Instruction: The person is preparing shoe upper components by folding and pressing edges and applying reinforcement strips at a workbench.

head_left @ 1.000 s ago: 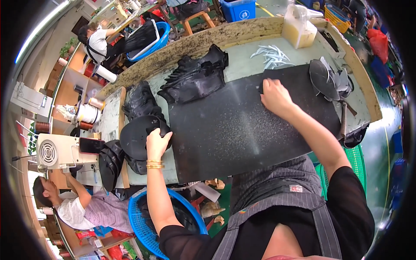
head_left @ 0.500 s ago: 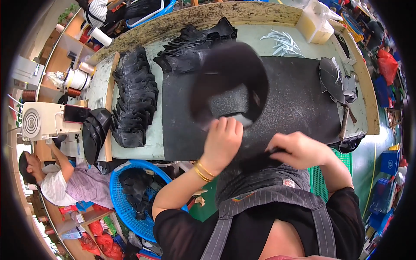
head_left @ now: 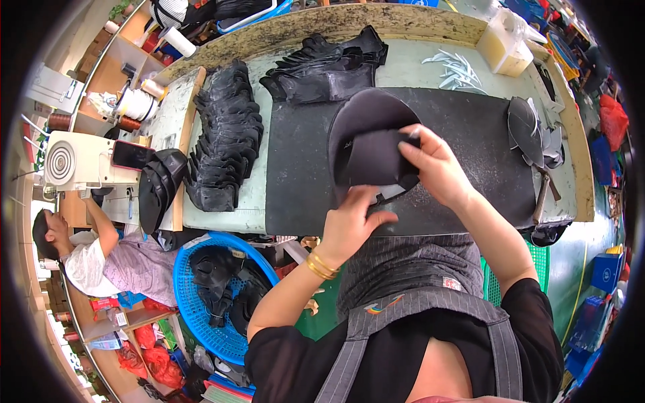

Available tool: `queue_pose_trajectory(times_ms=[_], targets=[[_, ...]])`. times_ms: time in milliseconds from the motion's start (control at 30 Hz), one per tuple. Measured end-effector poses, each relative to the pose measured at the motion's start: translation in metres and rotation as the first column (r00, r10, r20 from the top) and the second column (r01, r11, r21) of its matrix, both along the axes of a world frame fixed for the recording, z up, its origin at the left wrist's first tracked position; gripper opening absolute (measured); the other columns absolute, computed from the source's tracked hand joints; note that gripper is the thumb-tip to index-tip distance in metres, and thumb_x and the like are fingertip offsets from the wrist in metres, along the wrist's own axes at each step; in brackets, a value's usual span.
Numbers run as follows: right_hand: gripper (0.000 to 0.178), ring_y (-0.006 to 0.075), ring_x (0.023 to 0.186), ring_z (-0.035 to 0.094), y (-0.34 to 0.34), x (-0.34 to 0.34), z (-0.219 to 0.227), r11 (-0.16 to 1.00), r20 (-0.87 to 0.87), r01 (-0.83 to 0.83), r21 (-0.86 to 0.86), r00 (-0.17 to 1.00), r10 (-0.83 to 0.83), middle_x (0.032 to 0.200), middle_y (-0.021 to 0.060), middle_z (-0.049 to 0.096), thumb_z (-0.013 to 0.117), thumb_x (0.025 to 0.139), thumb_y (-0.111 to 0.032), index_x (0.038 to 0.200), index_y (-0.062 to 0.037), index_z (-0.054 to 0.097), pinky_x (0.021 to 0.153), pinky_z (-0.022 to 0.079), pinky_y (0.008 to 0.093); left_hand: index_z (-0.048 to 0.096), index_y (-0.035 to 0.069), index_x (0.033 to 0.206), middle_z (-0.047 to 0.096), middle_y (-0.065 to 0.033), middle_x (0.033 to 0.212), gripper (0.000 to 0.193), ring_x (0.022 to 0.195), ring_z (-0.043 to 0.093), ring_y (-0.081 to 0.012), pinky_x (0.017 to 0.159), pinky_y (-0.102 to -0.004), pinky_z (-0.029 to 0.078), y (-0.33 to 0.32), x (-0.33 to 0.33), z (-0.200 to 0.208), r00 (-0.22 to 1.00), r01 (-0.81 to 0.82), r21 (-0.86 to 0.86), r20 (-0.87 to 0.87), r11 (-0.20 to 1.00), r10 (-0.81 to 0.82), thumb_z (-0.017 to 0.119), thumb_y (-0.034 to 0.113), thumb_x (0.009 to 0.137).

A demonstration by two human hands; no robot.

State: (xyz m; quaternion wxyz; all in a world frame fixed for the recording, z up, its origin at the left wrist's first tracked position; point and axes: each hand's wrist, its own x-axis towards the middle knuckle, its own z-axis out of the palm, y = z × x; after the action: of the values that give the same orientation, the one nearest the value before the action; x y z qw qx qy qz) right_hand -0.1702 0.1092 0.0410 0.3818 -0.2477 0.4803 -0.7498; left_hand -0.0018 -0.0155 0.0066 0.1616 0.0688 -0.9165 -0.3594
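A black shoe upper (head_left: pixel 363 111), curved into a loop, stands over the dark work mat in front of me. My left hand (head_left: pixel 348 227) is at its near edge, fingers closed on the rim and thumb out to the side. A flat dark panel (head_left: pixel 376 158) lies across the loop's opening. My right hand (head_left: pixel 440 164) pinches the panel's right end between thumb and fingers. A light grey patch (head_left: pixel 386 191) shows beside my left fingertips. The left fingertips are partly hidden by the material.
Overlapping black pieces form a long row (head_left: pixel 225 138) on the left and a pile (head_left: pixel 329 70) at the back. White strips (head_left: pixel 457 70) and a yellowish jug (head_left: pixel 504 43) are back right. A hammer (head_left: pixel 543 195) lies right. A blue basket (head_left: pixel 185 302) stands lower left; a co-worker (head_left: pixel 101 258) sits beyond.
My right hand has risen from near my apron and brought the dark panel onto the upper. The upper has stopped its blurred motion, and my left hand stays at its near edge.
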Motion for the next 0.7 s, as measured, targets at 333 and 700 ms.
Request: queue_pose_trajectory(times_ms=[333,700], targets=[[0.021,0.0102,0.093,0.057,0.005,0.009,-0.002,0.977,-0.286,0.048,0.206,0.958,0.013,0.095,0.0043,0.063,0.051,0.105,-0.018,0.103,-0.0009,0.063,0.087,0.045,0.0258,0.063,-0.003,0.116,0.072,-0.0153,0.096,0.025,0.088,0.068,-0.0158,0.079,-0.0315,0.053,-0.005,-0.007,0.004,0.967,-0.216,0.478,-0.018,0.851,0.255,0.064,0.014,0.098],[0.122,0.0228,0.131,0.047,0.018,-0.011,-0.016,0.887,0.081,-0.239,-0.396,0.953,0.293,0.14,0.0102,0.05,0.08,0.06,-0.073,0.15,-0.0066,0.03,0.114,0.032,0.0397,0.065,-0.001,0.111,0.07,-0.0037,0.09,0.022,0.086,0.06,-0.0074,0.078,-0.0259,0.049,-0.033,0.007,0.019,0.999,0.016,0.643,-0.032,0.765,0.006,0.065,0.017,0.098]])
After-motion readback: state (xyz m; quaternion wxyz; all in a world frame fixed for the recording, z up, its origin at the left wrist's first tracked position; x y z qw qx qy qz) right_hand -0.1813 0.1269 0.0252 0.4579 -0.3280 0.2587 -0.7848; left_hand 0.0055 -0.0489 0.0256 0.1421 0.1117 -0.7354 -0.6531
